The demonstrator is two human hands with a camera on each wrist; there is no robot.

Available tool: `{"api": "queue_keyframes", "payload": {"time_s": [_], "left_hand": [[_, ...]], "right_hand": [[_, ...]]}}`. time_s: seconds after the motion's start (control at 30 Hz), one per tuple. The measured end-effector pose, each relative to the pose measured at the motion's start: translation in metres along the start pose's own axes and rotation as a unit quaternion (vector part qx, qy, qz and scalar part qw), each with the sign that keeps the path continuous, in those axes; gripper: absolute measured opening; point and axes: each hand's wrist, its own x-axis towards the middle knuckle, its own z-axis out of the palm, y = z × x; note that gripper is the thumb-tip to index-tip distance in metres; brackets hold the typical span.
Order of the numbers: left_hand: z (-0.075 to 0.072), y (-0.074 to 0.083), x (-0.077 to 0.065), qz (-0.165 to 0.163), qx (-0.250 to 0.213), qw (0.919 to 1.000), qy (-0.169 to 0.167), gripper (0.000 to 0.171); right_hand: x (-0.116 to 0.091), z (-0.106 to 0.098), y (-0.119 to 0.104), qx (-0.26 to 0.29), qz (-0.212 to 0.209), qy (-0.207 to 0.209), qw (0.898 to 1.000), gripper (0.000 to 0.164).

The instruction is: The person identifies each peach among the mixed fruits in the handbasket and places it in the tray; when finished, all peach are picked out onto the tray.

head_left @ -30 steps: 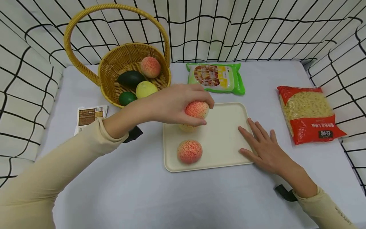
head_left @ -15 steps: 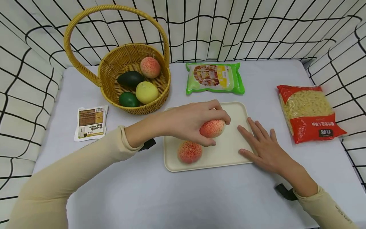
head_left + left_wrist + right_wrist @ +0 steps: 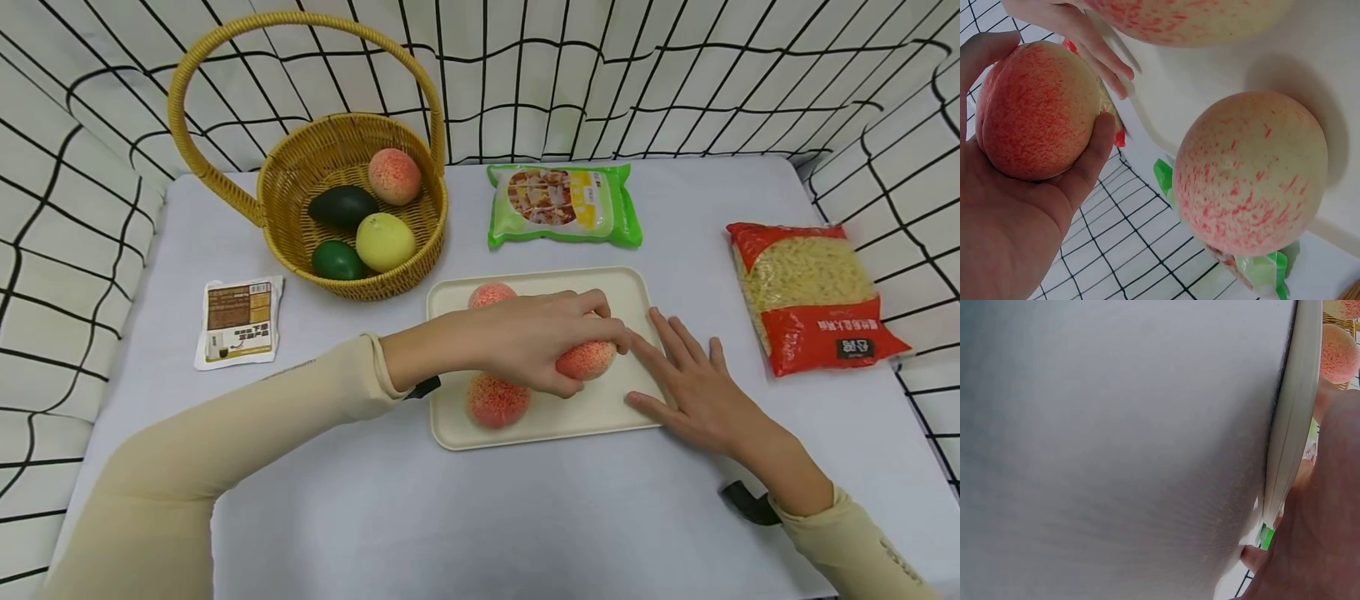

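1. Head: The left hand [image 3: 536,342] grips the held peach [image 3: 587,360] over the tray [image 3: 573,417]; being round, it shows no long axis. Just right of that grip, the right hand [image 3: 693,396] lies with fingers spread at the tray's edge. Two other peaches [image 3: 497,404] lie left of the grip.
2. Left wrist: Thumb and finger wrap opposite sides, unseen from above; tray contact cannot be told.
3. Right wrist: Beside the right palm stands the tray's outer wall, hidden overhead.

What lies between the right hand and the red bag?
Bare white tablecloth separates the right hand from the red bag in the head view.
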Motion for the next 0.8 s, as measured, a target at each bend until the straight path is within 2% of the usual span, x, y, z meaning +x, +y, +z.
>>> {"api": "queue_keyframes", "payload": {"time_s": [0.3,0.6,0.8], "left_hand": [[0.012,-0.002,0.014,-0.027,0.007,0.9983,-0.050,0.052],[0.023,-0.001,0.021,-0.024,0.023,0.9974,-0.064,0.053],[0.029,-0.001,0.027,-0.033,0.041,0.9947,-0.088,0.051]], "right_hand": [[0.000,0.001,0.001,0.000,-0.001,0.001,1.000,0.091],[0.001,0.000,0.000,0.002,-0.003,-0.007,1.000,0.089],[0.000,-0.002,0.000,0.008,-0.004,-0.014,1.000,0.088]]}}
